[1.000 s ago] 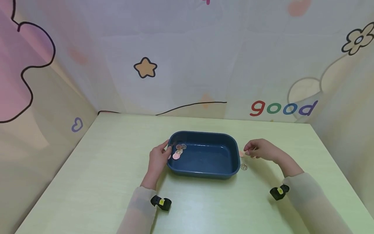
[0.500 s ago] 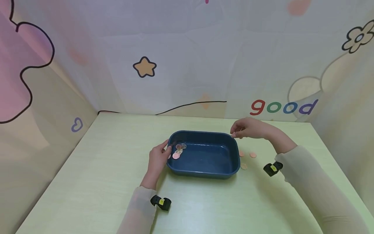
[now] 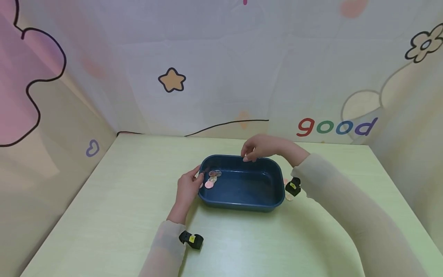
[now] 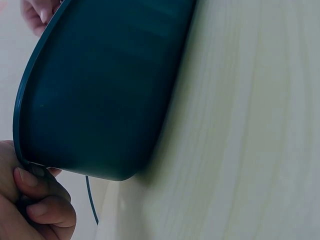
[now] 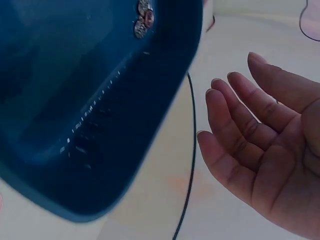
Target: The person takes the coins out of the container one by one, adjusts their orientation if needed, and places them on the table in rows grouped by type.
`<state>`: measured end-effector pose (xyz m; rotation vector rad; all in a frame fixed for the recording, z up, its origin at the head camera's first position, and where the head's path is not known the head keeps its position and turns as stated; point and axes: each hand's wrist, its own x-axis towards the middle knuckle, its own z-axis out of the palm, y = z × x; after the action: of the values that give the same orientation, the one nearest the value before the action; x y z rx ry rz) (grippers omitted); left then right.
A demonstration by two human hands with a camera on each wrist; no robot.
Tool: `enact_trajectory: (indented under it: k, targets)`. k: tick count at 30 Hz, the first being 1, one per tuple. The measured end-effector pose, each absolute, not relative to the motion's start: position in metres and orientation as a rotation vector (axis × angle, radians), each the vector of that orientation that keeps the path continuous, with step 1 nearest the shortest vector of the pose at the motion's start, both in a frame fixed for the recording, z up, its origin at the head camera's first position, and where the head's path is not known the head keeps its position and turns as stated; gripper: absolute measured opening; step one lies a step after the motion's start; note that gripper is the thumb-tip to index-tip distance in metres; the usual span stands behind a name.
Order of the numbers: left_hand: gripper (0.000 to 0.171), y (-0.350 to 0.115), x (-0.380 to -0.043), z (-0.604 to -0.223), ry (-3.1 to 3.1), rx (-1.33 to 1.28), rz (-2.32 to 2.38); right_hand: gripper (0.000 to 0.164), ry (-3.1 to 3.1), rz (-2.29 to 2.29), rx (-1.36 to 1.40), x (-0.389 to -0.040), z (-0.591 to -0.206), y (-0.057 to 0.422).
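Observation:
A dark blue rectangular basin [image 3: 242, 192] stands on the table. My left hand [image 3: 188, 188] grips its left rim, with the fingers curled at the edge in the left wrist view. Several coins [image 3: 209, 184], pinkish and silvery, lie inside near the left end. Over the back rim hovers my right hand [image 3: 259, 147], palm down, thumb and fingertips close together in the head view. In the right wrist view its fingers [image 5: 240, 125] are bent beside the basin and no coin shows between them; I cannot tell whether it pinches one.
Loose coins [image 3: 289, 197] lie on the pale table [image 3: 138, 215] just right of the basin, partly behind the right wrist's black camera [image 3: 293, 186]. A printed cloth [image 3: 214, 77] hangs along the table's back edge.
My right hand has risen from the loose coins and moved left over the basin's back rim. The left hand and the basin have stayed put.

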<state>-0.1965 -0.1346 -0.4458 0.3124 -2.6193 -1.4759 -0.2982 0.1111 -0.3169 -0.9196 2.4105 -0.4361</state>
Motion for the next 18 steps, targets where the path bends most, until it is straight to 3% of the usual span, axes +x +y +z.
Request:
enact_trajectory:
  k: [18]
  targets:
    - [0.042,-0.134,-0.196,-0.444,-2.616,0.326,-1.483,0.038,2.329,-0.369,-0.878,-0.305,-0.369,0.048]
